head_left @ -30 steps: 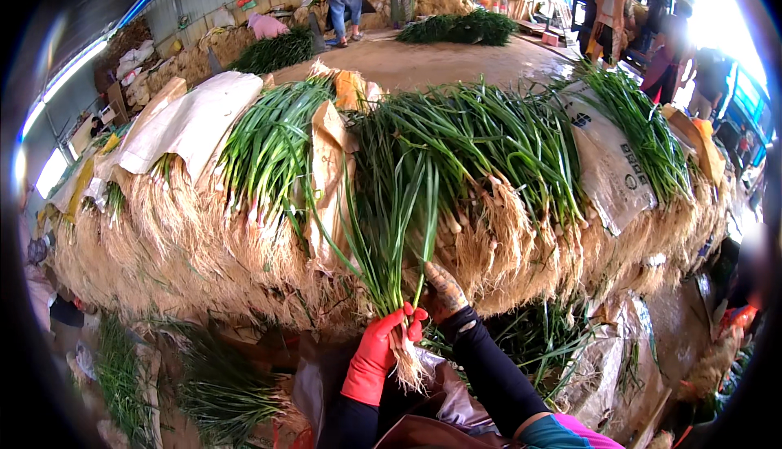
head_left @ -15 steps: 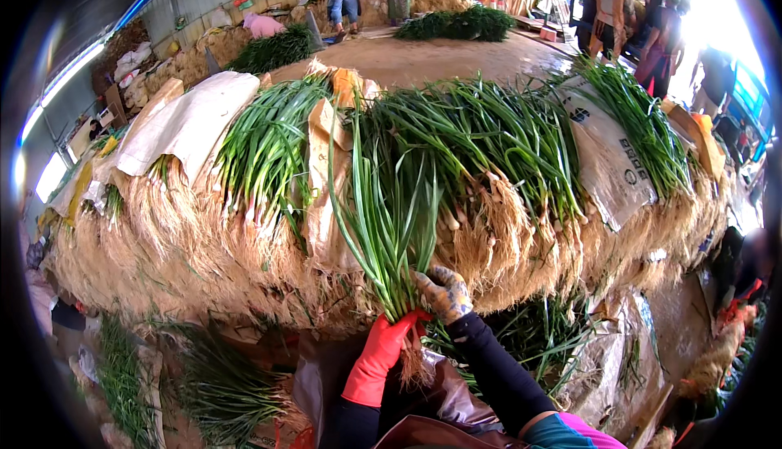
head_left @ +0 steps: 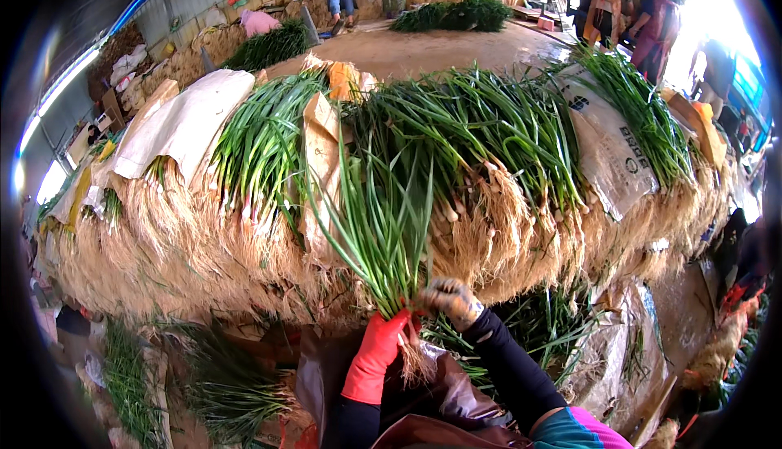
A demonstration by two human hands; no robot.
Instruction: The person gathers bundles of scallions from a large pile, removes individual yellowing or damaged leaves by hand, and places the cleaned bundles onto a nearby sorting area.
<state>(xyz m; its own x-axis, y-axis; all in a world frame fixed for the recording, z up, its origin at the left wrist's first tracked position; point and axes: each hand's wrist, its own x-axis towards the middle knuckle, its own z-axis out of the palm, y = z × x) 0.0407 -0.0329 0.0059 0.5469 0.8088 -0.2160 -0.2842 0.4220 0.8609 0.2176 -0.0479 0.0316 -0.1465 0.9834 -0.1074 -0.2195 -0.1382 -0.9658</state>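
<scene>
My left hand (head_left: 380,353), in a red rubber glove, is closed around the lower stems of a bunch of green garlic (head_left: 381,241). The bunch stands upright with its long flat leaves fanned upward, and its pale roots (head_left: 416,359) hang below the glove. On the right side of the stems, my right hand (head_left: 450,301), in a greyish patterned work glove, has its fingers curled in a pinch; what is between them is hidden. Just beyond my hands, a long heap of green garlic (head_left: 481,123) lies with roots facing me.
White sacking (head_left: 191,115) and a printed sack (head_left: 607,143) cover parts of the heap. Loose green garlic (head_left: 232,392) lies on the floor at lower left, plastic sheeting (head_left: 619,355) at right. Several people stand at the back; a person (head_left: 749,257) is near the right rim.
My right hand has shifted slightly right and down along the bunch, its fingers curling more. The leaves lean a little further left. My left hand keeps its grip.
</scene>
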